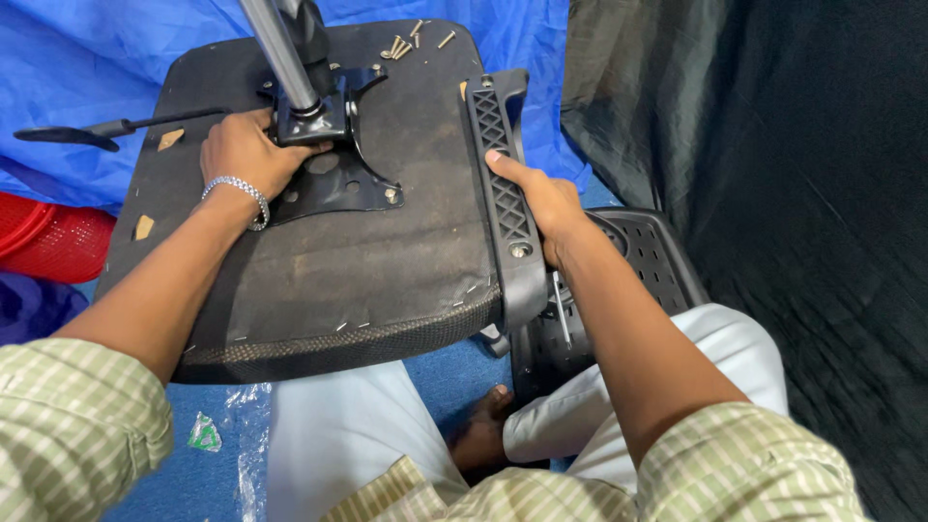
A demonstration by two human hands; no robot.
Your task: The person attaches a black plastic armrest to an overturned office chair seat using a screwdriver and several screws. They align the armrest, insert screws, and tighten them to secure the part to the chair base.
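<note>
The left hand (pixel 246 155) lies flat on the seat (pixel 387 242), fingers on the plate (pixel 333 174). The right hand (pixel 541 198) grips the armrest (pixel 503 184).

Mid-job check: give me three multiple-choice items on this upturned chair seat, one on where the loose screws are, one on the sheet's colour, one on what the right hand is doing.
1. Where do the loose screws lie?
A. on the far edge of the seat underside
B. on the red basket
C. in the left hand

2. What colour is the plastic sheet under the seat?
A. green
B. blue
C. white

3. What is the right hand doing?
A. hanging free
B. holding a screwdriver
C. gripping the black armrest bracket

Answers: 1 A, they sit in a small cluster on the seat underside near its far edge. 2 B, the sheet shows blue all around the seat. 3 C, its fingers wrap the armrest bracket while the left hand rests on the metal mounting plate.
</note>
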